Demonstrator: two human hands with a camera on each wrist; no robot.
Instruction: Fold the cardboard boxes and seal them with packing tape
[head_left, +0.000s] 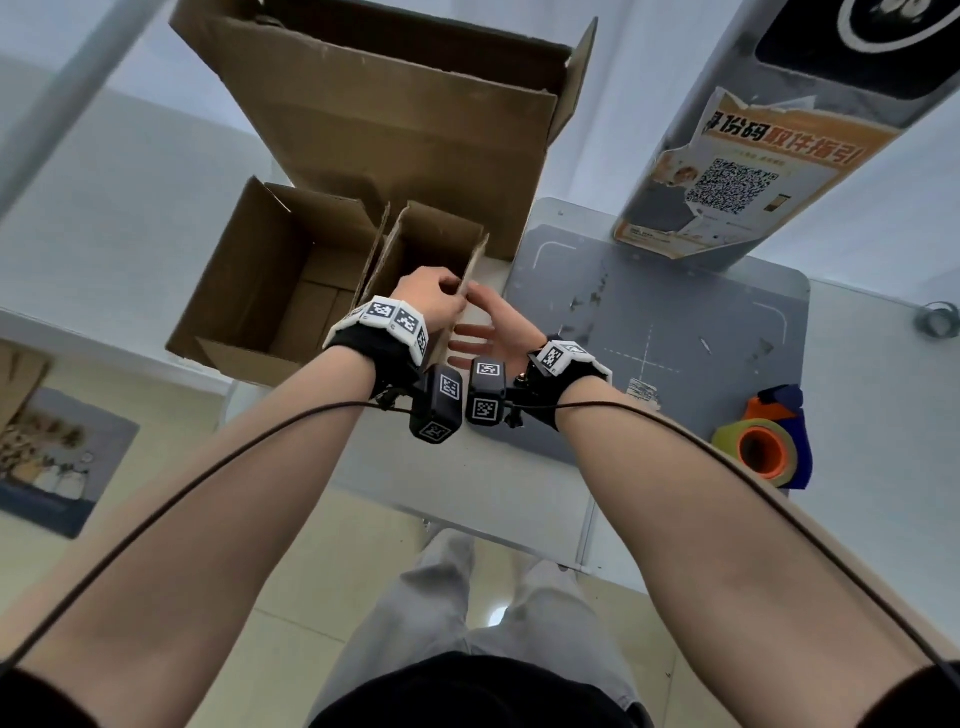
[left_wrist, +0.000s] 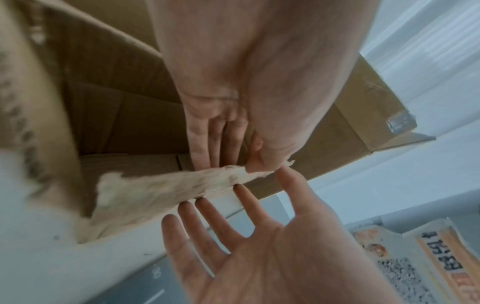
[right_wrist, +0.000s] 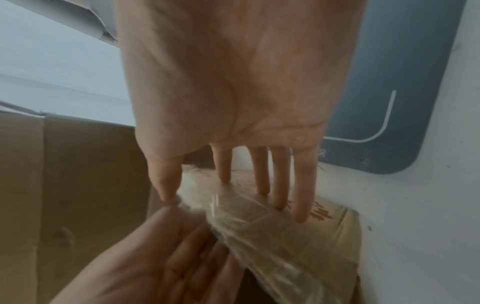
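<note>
A small open brown box (head_left: 427, 244) stands on the white table between a medium box and a grey mat. Its right flap (head_left: 474, 275) stands upright, with a torn, tape-covered edge (left_wrist: 168, 189). My left hand (head_left: 451, 295) pinches that flap near its top, fingers (left_wrist: 207, 144) inside the box and thumb outside. My right hand (head_left: 475, 326) is flat against the flap's outer face, and its straight fingertips (right_wrist: 262, 189) touch the glossy old tape (right_wrist: 285, 236). An orange and blue tape dispenser (head_left: 769, 447) lies on the table at the right, away from both hands.
A medium open box (head_left: 270, 291) sits left of the small one, and a large open box (head_left: 395, 114) stands behind both. The grey mat (head_left: 665, 322) covers the table's right half. A post with an orange poster (head_left: 727, 171) rises at the back right.
</note>
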